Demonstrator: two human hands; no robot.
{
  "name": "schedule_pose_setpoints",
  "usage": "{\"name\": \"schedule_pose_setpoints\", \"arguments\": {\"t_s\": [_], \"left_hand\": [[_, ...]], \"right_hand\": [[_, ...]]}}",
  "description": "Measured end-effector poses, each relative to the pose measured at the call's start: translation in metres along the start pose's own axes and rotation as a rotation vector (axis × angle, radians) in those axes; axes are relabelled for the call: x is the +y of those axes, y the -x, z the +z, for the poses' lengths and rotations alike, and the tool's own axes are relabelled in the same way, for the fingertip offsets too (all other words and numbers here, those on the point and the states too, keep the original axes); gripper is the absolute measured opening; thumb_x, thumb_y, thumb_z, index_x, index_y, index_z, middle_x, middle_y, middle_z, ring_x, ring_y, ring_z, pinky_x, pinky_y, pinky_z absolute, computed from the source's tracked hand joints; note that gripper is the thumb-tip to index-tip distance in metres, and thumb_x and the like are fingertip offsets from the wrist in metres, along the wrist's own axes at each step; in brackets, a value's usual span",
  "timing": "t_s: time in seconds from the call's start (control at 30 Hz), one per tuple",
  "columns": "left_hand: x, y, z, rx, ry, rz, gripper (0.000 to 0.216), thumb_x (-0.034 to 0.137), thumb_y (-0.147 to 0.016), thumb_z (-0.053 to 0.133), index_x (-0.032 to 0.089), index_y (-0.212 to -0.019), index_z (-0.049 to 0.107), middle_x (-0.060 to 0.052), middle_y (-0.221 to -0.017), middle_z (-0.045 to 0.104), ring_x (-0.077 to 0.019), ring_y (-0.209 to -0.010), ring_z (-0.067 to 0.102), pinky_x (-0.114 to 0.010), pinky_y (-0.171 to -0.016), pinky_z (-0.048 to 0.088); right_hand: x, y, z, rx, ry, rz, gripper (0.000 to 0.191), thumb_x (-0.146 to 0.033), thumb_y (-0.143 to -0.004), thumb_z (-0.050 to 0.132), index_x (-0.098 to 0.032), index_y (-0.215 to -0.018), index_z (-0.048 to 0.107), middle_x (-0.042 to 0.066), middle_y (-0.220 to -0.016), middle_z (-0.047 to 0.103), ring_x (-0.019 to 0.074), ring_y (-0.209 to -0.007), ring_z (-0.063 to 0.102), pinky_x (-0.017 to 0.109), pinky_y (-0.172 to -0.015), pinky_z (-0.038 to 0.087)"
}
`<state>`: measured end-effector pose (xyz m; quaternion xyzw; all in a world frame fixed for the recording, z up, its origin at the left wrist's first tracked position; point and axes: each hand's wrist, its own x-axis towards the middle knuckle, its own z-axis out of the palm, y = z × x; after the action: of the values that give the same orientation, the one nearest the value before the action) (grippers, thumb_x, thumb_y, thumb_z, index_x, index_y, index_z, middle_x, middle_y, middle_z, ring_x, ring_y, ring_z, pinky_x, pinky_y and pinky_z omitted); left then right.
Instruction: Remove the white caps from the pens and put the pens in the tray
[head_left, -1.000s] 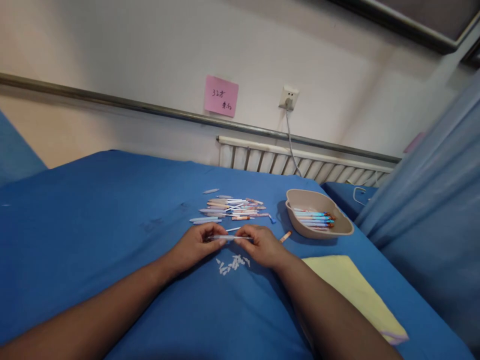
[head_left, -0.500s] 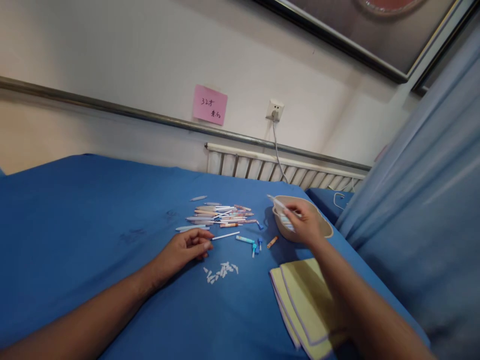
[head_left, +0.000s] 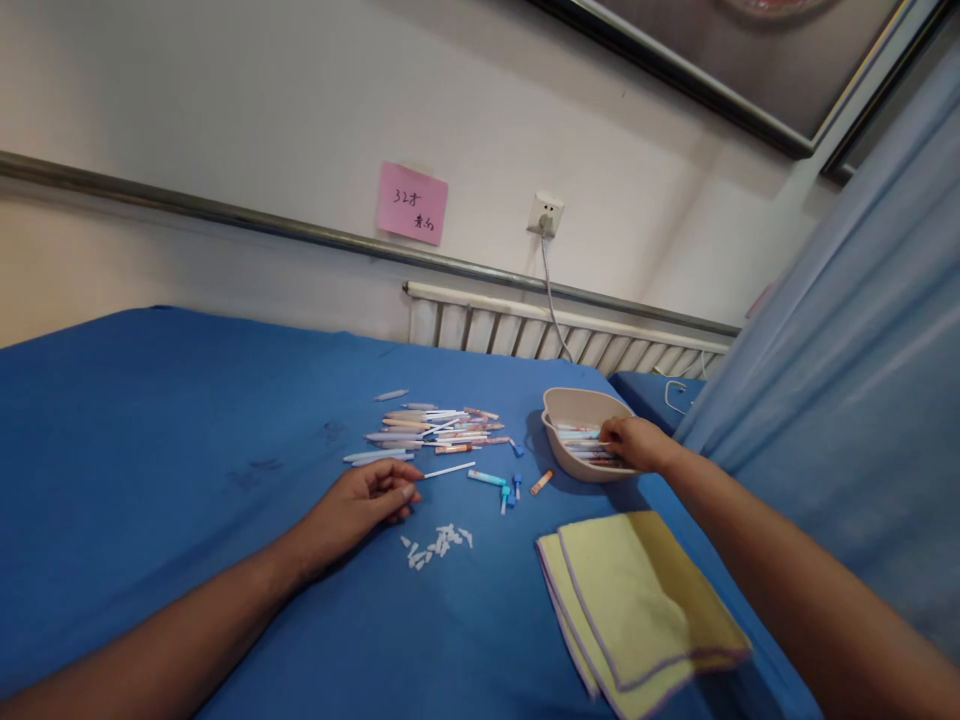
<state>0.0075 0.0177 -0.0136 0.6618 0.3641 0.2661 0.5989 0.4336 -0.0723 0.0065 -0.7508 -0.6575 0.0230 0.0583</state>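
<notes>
My left hand [head_left: 377, 490] rests on the blue cloth, thumb and fingers closed on one end of a thin white pen refill [head_left: 450, 470]. Beyond it lies a pile of pen barrels and refills [head_left: 427, 428]. Inside the beige basin [head_left: 581, 404], my right hand [head_left: 630, 441] has its fingers curled among several pens [head_left: 581, 435]; what they grip is hidden. Small white pen tips [head_left: 439, 545] are heaped nearer me. Between my hands are a turquoise tube [head_left: 487, 478], an orange tube [head_left: 541, 482] and small blue clip pieces [head_left: 517, 482].
A folded yellow cloth [head_left: 622, 600] with purple edging lies in front of the basin. At the back, a white radiator [head_left: 480, 325] and a metal rail [head_left: 300, 230] run along the wall. A blue curtain [head_left: 847, 330] hangs at the right.
My right hand has moved right and down into the basin, with the pen it held above the rim no longer showing apart. My left hand keeps its hold on the refill.
</notes>
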Motion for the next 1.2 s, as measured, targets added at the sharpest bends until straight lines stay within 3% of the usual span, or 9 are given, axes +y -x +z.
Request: {"name": "schedule_pose_setpoints", "arguments": {"t_s": [0.17,0.27,0.37,0.43,0.6,0.7,0.8,0.93,1.2], "left_hand": [[-0.005,-0.002,-0.003,0.049,0.024,0.02,0.034,0.041,-0.066,0.069,0.016,-0.088,0.061,-0.002,-0.073,0.067,-0.011,-0.056,0.057,-0.024,-0.056,0.047],[-0.005,-0.005,-0.008,0.203,0.067,0.073,0.036,0.042,-0.064,0.069,0.015,-0.087,0.061,-0.002,-0.07,0.065,-0.0109,-0.052,0.055,-0.023,-0.05,0.046],[-0.005,-0.009,-0.018,0.4,0.094,0.138,0.039,0.044,-0.062,0.07,0.014,-0.086,0.061,-0.002,-0.068,0.065,-0.0108,-0.05,0.054,-0.022,-0.046,0.043],[-0.005,-0.012,-0.026,0.493,0.092,0.166,0.038,0.044,-0.062,0.069,0.014,-0.085,0.061,-0.002,-0.068,0.065,-0.0104,-0.05,0.054,-0.021,-0.046,0.042],[-0.009,-0.018,-0.042,0.575,0.011,0.189,0.032,0.041,-0.066,0.064,0.014,-0.084,0.062,-0.002,-0.069,0.066,-0.0116,-0.054,0.056,-0.021,-0.049,0.043],[-0.014,-0.021,-0.049,0.576,-0.131,0.221,0.03,0.041,-0.069,0.06,0.015,-0.086,0.062,-0.003,-0.073,0.068,-0.0141,-0.059,0.059,-0.025,-0.057,0.047],[-0.02,-0.023,-0.051,0.566,-0.324,0.243,0.029,0.039,-0.074,0.054,0.015,-0.088,0.064,-0.004,-0.078,0.069,-0.0169,-0.068,0.062,-0.028,-0.065,0.048],[-0.023,-0.023,-0.048,0.466,-0.632,0.261,0.027,0.034,-0.077,0.051,0.017,-0.092,0.066,-0.004,-0.085,0.069,-0.0201,-0.078,0.062,-0.031,-0.072,0.047],[-0.014,-0.013,-0.038,0.21,-1.061,0.304,0.023,0.032,-0.08,0.054,0.021,-0.097,0.065,-0.004,-0.093,0.069,-0.0232,-0.087,0.058,-0.033,-0.078,0.043]], "right_hand": [[-0.007,-0.006,0.002,0.002,0.012,-0.029,0.017,-0.01,-0.069,0.061,-0.018,-0.082,0.068,0.007,-0.09,0.067,0.0195,-0.085,0.058,0.026,-0.073,0.038],[-0.028,-0.006,-0.001,0.14,-0.086,-0.019,0.02,-0.014,-0.076,0.054,-0.017,-0.092,0.067,0.008,-0.092,0.067,0.0191,-0.083,0.059,0.028,-0.074,0.04],[-0.081,-0.003,-0.008,0.433,-0.422,0.0,0.018,-0.024,-0.079,0.053,-0.019,-0.09,0.066,0.005,-0.09,0.066,0.0175,-0.078,0.059,0.029,-0.072,0.043],[-0.129,-0.001,-0.009,0.536,-0.781,-0.013,0.019,-0.031,-0.079,0.055,-0.019,-0.089,0.064,0.004,-0.085,0.067,0.0167,-0.074,0.06,0.028,-0.069,0.045],[-0.225,-0.002,0.024,0.464,-1.201,-0.13,0.019,-0.034,-0.079,0.056,-0.018,-0.087,0.062,0.003,-0.08,0.066,0.0162,-0.074,0.06,0.028,-0.068,0.047],[-0.235,-0.005,0.055,0.438,-1.0,-0.129,0.015,-0.026,-0.082,0.051,-0.019,-0.088,0.063,0.004,-0.085,0.066,0.0173,-0.077,0.06,0.031,-0.072,0.047],[-0.222,-0.006,0.073,0.321,-0.638,-0.281,0.02,-0.016,-0.08,0.053,-0.019,-0.096,0.064,0.007,-0.099,0.066,0.0209,-0.096,0.057,0.035,-0.087,0.041],[-0.214,-0.007,0.075,0.21,-0.422,-0.316,0.029,-0.016,-0.082,0.054,-0.02,-0.109,0.06,0.007,-0.111,0.064,0.0223,-0.107,0.052,0.035,-0.093,0.036],[-0.219,-0.005,0.066,0.064,-0.254,-0.298,0.022,-0.019,-0.083,0.055,-0.022,-0.104,0.062,0.006,-0.105,0.065,0.021,-0.1,0.054,0.031,-0.088,0.034]]}}
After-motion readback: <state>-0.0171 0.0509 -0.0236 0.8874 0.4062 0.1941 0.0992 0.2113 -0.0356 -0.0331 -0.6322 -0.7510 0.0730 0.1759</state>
